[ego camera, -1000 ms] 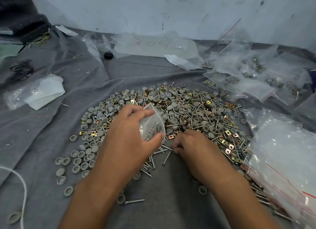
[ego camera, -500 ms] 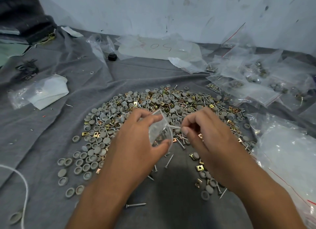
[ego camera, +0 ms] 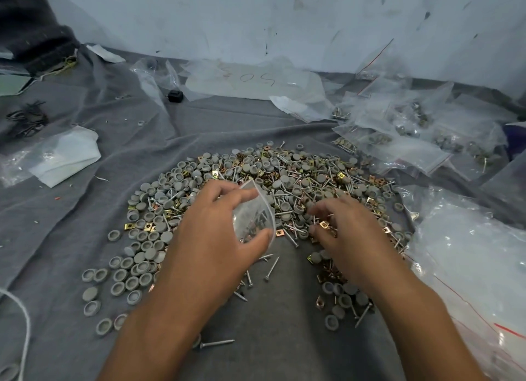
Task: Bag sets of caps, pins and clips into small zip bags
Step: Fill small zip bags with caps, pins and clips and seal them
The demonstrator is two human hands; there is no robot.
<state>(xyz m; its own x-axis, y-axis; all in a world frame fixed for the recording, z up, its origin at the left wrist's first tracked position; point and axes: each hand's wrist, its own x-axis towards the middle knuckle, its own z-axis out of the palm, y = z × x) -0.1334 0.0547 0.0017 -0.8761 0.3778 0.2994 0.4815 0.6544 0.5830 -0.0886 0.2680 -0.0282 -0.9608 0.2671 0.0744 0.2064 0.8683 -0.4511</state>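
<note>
My left hand [ego camera: 216, 238] holds a small clear zip bag [ego camera: 253, 215] by its mouth, thumb below and fingers above; several metal pins show inside it. Just to the right, my right hand [ego camera: 350, 232] hovers over the pile [ego camera: 299, 178] with its fingers loosely bent and blurred, the thumb beside a brass clip [ego camera: 324, 225]. I see nothing held in it. Grey round caps [ego camera: 136, 266], brass clips and silver pins [ego camera: 271, 268] lie mixed across the grey cloth [ego camera: 270, 338].
Filled small zip bags [ego camera: 407, 150] lie at the back right. A large clear plastic bag [ego camera: 469, 252] sits close on the right. A white folded sheet in plastic [ego camera: 65, 155] lies on the left, and a white cord [ego camera: 25, 323] curves at the lower left.
My right hand lifted a pin from the cloth to the bag's mouth, then dropped back down onto the pile. My left hand kept holding the bag.
</note>
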